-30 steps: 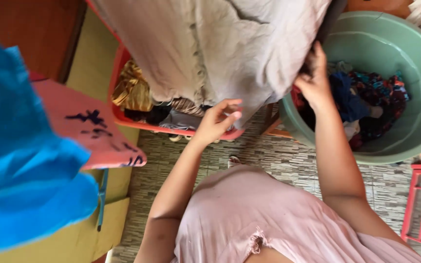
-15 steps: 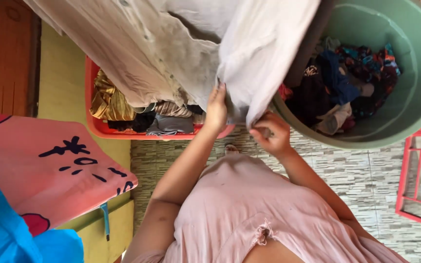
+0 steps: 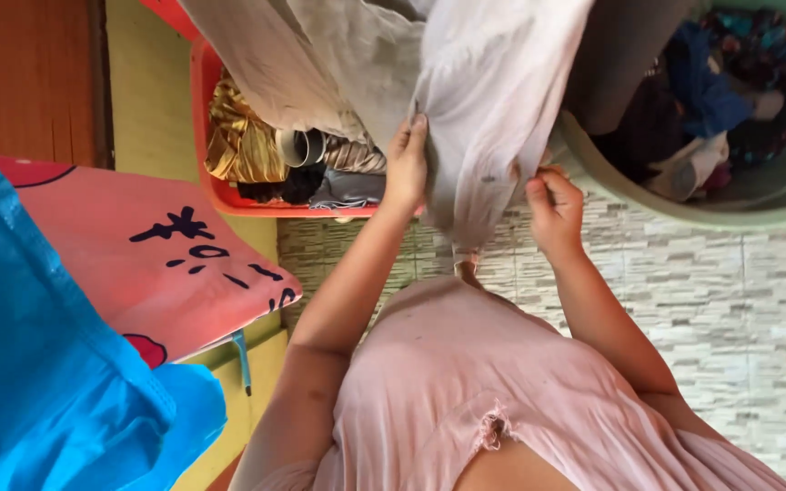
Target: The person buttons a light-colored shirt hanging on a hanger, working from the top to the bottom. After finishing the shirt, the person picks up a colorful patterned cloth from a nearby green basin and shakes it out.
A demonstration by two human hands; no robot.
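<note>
**Grey shirt held up over the laundry tubs**

Grey shirt (image 3: 466, 100) hangs in front of me, above the tiled floor (image 3: 684, 273), between two containers. My left hand (image 3: 407, 168) is closed on one fold of the cloth, fingers wrapped over its edge. My right hand (image 3: 555, 205) pinches the other side, thumb and fingers tight on the fabric.

One red plastic basket (image 3: 206, 136) sits behind the shirt to my left. It holds a golden cloth (image 3: 243, 141), a striped piece and dark and grey garments. One green round tub (image 3: 684, 205) sits to my right, holding a jumble of blue, dark, floral and whitish clothes. A pink printed cloth (image 3: 156, 264) and a bright blue fabric (image 3: 38, 364) lie at my left side.
</note>
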